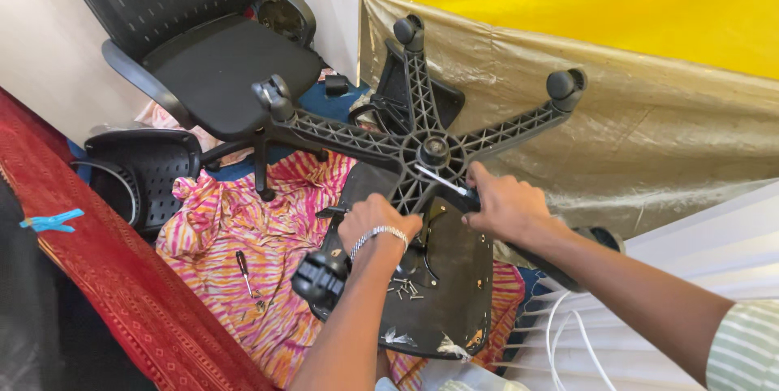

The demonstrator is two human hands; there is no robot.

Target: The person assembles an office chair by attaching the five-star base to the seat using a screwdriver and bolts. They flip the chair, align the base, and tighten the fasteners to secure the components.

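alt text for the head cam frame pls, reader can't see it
Two bare hands grip an upturned black five-star chair base: the left hand on one spoke, the right hand beside the hub with a thin tool. Loose screws lie on the overturned seat below; a screwdriver rests on pink-striped cloth.

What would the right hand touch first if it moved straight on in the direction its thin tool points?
The right hand holds a thin tool aimed up-left at the hub of the upturned chair base. It would probably meet that hub first, though depth is hard to judge.
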